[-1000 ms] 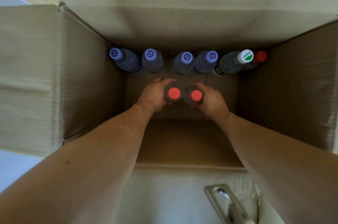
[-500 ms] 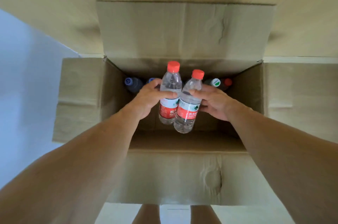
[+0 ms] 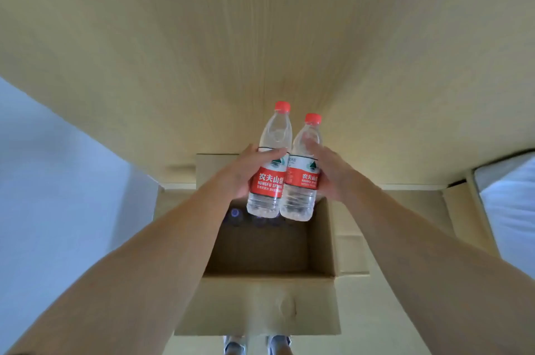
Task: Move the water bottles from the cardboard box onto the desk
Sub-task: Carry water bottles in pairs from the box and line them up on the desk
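The cardboard box (image 3: 269,305) sat on the floor with its flaps open. Deep inside, against the far wall, stood some bottles with purple caps (image 3: 235,213). Only a few caps showed, dark and blurry under the two raised bottles, so how many were there could not be counted.

Two water bottles were up in the air above the box. Both were clear, with red caps and red labels, and both had water in them. They stood nearly upright, side by side, and their sides touched.

The left hand (image 3: 246,173) held the left bottle (image 3: 269,163). Its thumb curled across the front just above the label, and its other fingers went round the back, out of sight. The right hand (image 3: 333,175) held the right bottle (image 3: 304,172), with its fingers wrapped round the side by the label.

Behind the bottles was the pale wooden desk (image 3: 260,36). Neither bottle was on it yet.

Two shoes (image 3: 257,346) peeked out below the box.
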`<action>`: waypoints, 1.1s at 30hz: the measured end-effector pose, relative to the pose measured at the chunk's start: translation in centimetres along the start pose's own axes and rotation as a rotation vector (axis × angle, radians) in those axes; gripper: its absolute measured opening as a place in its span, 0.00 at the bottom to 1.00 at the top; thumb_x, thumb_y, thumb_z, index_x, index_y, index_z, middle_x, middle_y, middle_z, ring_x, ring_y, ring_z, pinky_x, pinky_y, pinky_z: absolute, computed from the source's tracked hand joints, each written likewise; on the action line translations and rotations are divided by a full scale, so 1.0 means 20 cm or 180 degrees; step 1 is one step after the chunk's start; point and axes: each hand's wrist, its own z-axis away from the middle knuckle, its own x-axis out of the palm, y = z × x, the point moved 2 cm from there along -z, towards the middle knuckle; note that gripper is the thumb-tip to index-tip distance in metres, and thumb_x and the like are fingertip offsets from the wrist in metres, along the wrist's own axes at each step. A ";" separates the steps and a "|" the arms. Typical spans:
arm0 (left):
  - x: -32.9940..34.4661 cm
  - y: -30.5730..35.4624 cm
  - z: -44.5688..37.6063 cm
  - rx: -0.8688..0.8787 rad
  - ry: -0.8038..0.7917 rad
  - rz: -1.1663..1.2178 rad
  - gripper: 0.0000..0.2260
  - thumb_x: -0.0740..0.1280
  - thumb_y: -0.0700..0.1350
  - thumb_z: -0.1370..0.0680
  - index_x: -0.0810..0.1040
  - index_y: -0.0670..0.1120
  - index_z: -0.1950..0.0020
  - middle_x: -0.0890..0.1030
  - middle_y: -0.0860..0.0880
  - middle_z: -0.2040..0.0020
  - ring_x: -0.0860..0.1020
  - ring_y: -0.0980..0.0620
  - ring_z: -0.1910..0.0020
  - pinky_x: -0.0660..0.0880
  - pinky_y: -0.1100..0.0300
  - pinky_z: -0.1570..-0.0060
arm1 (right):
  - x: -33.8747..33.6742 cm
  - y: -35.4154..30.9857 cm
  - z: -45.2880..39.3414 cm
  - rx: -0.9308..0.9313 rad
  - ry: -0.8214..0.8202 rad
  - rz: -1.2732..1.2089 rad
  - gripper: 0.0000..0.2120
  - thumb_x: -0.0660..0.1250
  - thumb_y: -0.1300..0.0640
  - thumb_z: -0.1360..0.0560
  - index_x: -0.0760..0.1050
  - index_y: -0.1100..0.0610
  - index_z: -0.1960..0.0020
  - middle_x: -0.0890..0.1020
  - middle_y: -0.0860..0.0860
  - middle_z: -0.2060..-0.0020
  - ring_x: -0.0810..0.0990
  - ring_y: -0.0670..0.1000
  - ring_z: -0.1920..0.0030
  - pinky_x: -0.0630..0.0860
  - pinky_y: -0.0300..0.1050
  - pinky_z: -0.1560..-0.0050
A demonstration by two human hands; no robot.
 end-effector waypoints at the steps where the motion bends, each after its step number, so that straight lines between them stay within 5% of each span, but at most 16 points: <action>1: 0.04 0.08 0.05 0.0042 0.0018 -0.0072 0.33 0.78 0.47 0.30 0.71 0.39 0.30 0.83 0.37 0.42 0.82 0.36 0.44 0.79 0.39 0.42 | 0.01 -0.08 0.11 -0.0012 -0.0138 -0.0059 0.28 0.69 0.48 0.23 0.69 0.63 0.29 0.81 0.65 0.39 0.82 0.64 0.43 0.78 0.63 0.41; 4: 0.15 0.26 0.21 0.0135 0.0095 -0.0095 0.29 0.77 0.44 0.28 0.72 0.40 0.30 0.83 0.37 0.43 0.83 0.37 0.47 0.80 0.41 0.44 | -0.01 -0.25 0.36 -0.0130 -0.0445 -0.0008 0.17 0.62 0.65 0.22 0.70 0.65 0.34 0.79 0.64 0.42 0.82 0.61 0.50 0.81 0.55 0.49; 6: 0.23 0.34 0.29 0.0231 0.0123 0.0108 0.24 0.75 0.44 0.26 0.73 0.41 0.31 0.83 0.37 0.43 0.83 0.39 0.50 0.80 0.41 0.45 | -0.04 -0.32 0.50 -0.0335 -0.0421 -0.0029 0.21 0.59 0.70 0.24 0.69 0.66 0.31 0.77 0.64 0.43 0.79 0.62 0.48 0.79 0.56 0.45; 12: 0.45 0.50 0.46 -0.0006 -0.0103 0.0550 0.15 0.73 0.48 0.25 0.79 0.41 0.43 0.86 0.40 0.56 0.85 0.44 0.62 0.83 0.48 0.61 | -0.10 -0.39 0.79 -0.0774 -0.0351 -0.0206 0.25 0.64 0.62 0.20 0.63 0.66 0.25 0.74 0.67 0.33 0.75 0.67 0.34 0.69 0.67 0.30; 16: 0.59 0.55 0.51 -0.0097 -0.0373 0.0545 0.22 0.75 0.50 0.32 0.79 0.40 0.42 0.85 0.39 0.54 0.84 0.42 0.58 0.82 0.45 0.50 | -0.16 -0.38 0.90 -0.0957 -0.0102 -0.0459 0.26 0.66 0.58 0.20 0.63 0.63 0.26 0.73 0.67 0.31 0.73 0.69 0.32 0.68 0.71 0.32; 26: 0.80 0.51 0.57 0.0011 -0.1126 -0.0286 0.24 0.70 0.38 0.24 0.70 0.38 0.28 0.78 0.31 0.36 0.79 0.35 0.45 0.76 0.36 0.40 | -0.27 -0.19 1.15 -0.1086 0.0336 -0.0892 0.26 0.67 0.57 0.22 0.67 0.65 0.27 0.75 0.67 0.33 0.73 0.68 0.31 0.67 0.68 0.29; 33: 0.95 0.38 0.61 -0.0267 -0.1678 -0.0717 0.26 0.75 0.39 0.26 0.71 0.44 0.30 0.81 0.35 0.39 0.80 0.33 0.40 0.74 0.32 0.39 | -0.34 0.10 1.41 -0.1404 0.0670 -0.1459 0.30 0.71 0.61 0.25 0.66 0.63 0.26 0.75 0.66 0.32 0.73 0.67 0.31 0.67 0.67 0.28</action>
